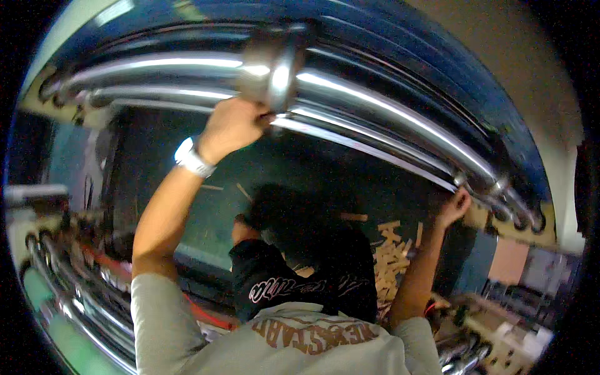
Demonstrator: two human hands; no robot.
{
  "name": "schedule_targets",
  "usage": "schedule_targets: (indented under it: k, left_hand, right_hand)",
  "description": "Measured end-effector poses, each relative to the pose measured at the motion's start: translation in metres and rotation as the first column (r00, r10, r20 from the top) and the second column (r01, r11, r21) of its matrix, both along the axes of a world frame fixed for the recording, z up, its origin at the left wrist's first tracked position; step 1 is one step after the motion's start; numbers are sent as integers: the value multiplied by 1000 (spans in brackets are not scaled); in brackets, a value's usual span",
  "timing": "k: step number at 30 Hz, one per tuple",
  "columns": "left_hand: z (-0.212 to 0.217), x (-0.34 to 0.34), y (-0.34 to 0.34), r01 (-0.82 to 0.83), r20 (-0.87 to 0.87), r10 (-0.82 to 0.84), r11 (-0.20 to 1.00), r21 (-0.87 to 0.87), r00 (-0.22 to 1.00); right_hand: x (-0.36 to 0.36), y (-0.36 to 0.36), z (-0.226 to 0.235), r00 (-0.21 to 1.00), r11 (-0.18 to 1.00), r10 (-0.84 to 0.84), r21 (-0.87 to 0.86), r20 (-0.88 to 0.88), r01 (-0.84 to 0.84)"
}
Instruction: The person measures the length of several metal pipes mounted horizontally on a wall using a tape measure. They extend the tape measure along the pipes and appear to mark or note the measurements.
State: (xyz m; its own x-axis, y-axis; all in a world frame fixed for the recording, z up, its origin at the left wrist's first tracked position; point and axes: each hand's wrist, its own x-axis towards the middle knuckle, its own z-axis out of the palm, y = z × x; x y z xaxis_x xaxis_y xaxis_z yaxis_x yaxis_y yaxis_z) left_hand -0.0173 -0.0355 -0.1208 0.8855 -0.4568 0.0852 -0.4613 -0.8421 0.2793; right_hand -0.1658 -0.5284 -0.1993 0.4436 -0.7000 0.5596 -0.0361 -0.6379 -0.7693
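My left hand [234, 128], with a pale watch [194, 158] on its wrist, reaches up to the long chrome rollers [159, 61]. Its fingers are curled against a narrow, bright metal bar [369, 150] below the rollers, just under a wide metal collar [282, 72]. The collar is blurred, and what the fingertips hold is hidden. Farther right, my right hand [455, 207] has its fingers closed at the right end of that bar, beside a small round fitting [460, 179]. Whatever lies between those fingers is too small to make out.
A blue machine body [425, 53] curves behind the rollers. Strips and scraps of wood [390, 265] lie scattered on the dark green floor [206, 215]. More metal rods [94, 319] stand at lower left, near a red hose or bar [209, 314]. Cluttered equipment [500, 319] fills the lower right.
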Motion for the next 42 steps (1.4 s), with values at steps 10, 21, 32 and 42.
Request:
schedule_targets:
  k: [10, 21, 32, 42]
  left_hand:
    - [-11, 5, 2, 25, -13, -26, 995, -94, 1000]
    - [-8, 9, 5, 85, -21, -87, 995, -57, 996]
    - [1, -2, -2, 17, 33, -16, 999, -30, 999]
    - [-6, -8, 1, -10, -42, 1, 977, -213, 999]
  right_hand:
    - [7, -6, -19, 992, 964, 83, 245, 98, -105]
    - [6, -15, -20, 997, 987, 70, 146, 34, -74]
    - [-12, -13, -40, 966, 958, 20, 273, 256, -92]
    - [9, 28, -56, 975, 403, 156, 891, 159, -209]
